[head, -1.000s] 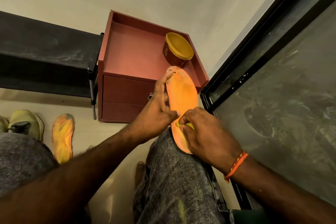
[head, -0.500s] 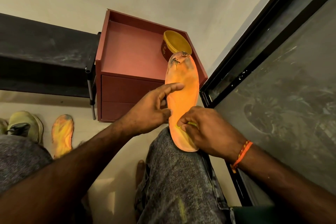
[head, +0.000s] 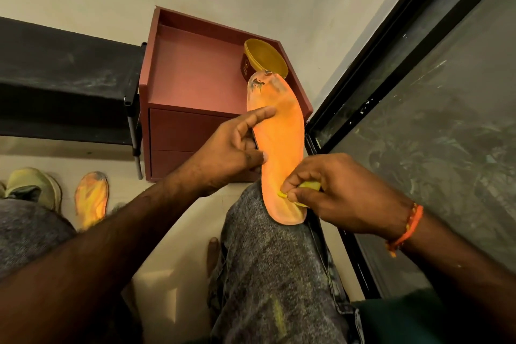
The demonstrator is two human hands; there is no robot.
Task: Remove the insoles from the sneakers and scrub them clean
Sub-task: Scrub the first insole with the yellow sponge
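Left hand grips the orange insole along its edge, index finger stretched across the face, heel end propped on the raised right knee. Right hand pinches a small yellow scrubber against the insole's lower part. Down on the floor at left, a second insole lies beside a pale sneaker.

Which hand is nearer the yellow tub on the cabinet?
Left. The left hand grips the insole mid-length, just below the yellow tub; the right hand works at the heel end, farther away.
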